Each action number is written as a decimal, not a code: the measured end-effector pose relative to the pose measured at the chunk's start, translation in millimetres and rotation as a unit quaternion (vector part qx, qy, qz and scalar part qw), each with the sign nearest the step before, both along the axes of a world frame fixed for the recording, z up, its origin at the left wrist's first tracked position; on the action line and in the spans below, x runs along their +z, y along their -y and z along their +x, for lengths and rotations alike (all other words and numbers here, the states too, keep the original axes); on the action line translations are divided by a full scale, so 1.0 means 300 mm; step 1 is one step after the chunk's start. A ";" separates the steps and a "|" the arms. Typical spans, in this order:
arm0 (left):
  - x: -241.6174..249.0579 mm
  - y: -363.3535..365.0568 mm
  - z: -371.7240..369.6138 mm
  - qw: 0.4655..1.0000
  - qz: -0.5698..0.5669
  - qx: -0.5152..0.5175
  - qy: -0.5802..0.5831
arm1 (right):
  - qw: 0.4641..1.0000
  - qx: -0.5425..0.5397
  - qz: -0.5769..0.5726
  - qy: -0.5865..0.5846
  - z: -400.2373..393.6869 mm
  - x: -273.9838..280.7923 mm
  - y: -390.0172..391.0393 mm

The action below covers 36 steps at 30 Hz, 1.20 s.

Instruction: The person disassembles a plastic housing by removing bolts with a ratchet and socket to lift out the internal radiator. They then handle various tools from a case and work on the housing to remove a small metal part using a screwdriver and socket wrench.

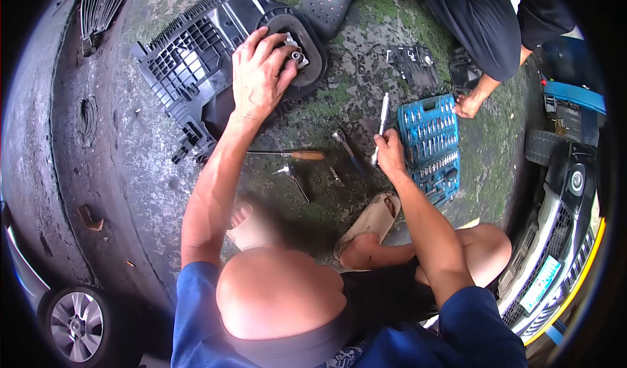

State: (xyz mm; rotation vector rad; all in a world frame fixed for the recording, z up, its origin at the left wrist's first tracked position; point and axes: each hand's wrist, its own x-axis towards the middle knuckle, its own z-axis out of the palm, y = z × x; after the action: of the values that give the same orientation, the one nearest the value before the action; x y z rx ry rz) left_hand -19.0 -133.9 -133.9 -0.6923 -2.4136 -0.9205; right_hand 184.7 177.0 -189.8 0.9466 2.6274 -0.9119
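Note:
My left hand (261,74) rests on a small metal part (296,57) in the round opening of a black plastic housing (215,57); its fingers curl over the part. My right hand (390,152) is closed around a silver ratchet-like tool (383,116) that points away from me, just left of an open blue socket case (428,129). Between my hands on the ground lie a screwdriver with a wooden-coloured handle (307,155), a ratchet (346,144), a T-shaped tool (295,180) and a small metal piece (336,176).
Another person's hand (467,104) touches the case's right edge. That person's shoe (328,5) is beside the housing. A black tray-like object (418,66) lies beyond the case. Vehicles stand at both sides, one with a wheel (77,324) at lower left.

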 end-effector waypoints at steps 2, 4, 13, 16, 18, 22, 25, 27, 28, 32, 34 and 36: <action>-0.005 -0.004 0.002 1.000 0.003 0.002 -0.005 | 0.966 -0.059 -0.231 -0.099 -0.051 0.024 0.103; -0.007 -0.003 0.005 1.000 -0.004 0.007 -0.005 | 0.923 0.032 -0.331 -0.195 -0.138 0.124 0.239; 0.009 -0.005 0.006 1.000 -0.011 0.012 -0.006 | 0.921 0.063 -0.286 -0.258 -0.338 0.316 0.542; 0.004 -0.007 0.006 1.000 -0.022 0.014 -0.007 | 0.925 0.088 -0.185 -0.319 -0.316 0.302 0.565; 0.001 -0.006 0.009 1.000 -0.017 0.019 -0.005 | 0.950 0.120 -0.107 -0.266 -0.317 0.327 0.573; 0.002 -0.011 -0.011 1.000 -0.008 0.005 -0.012 | 0.955 0.108 -0.135 -0.243 -0.319 0.324 0.564; 0.005 -0.004 0.008 1.000 -0.015 0.013 -0.002 | 0.926 0.132 -0.152 -0.321 -0.294 0.374 0.589; 0.003 -0.002 0.009 1.000 -0.013 0.011 -0.008 | 0.912 0.154 -0.123 -0.360 -0.307 0.346 0.599; 0.004 -0.002 0.009 1.000 -0.017 0.005 -0.004 | 0.943 0.146 -0.111 -0.279 -0.327 0.321 0.596; 0.003 0.002 -0.010 1.000 -0.014 0.001 -0.012 | 0.955 0.153 -0.127 -0.220 -0.343 0.294 0.573; 0.005 -0.002 0.011 1.000 -0.007 0.013 -0.012 | 0.932 0.118 -0.199 -0.278 -0.312 0.334 0.585; 0.003 -0.004 0.006 1.000 -0.005 0.009 -0.012 | 0.899 0.110 -0.226 -0.357 -0.299 0.345 0.589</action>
State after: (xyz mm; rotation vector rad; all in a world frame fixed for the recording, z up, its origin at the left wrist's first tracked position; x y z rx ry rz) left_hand -17.3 -132.6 -133.0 -0.6808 -2.4011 -0.8905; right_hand 94.8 0.4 -86.5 0.1936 2.7325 -1.9832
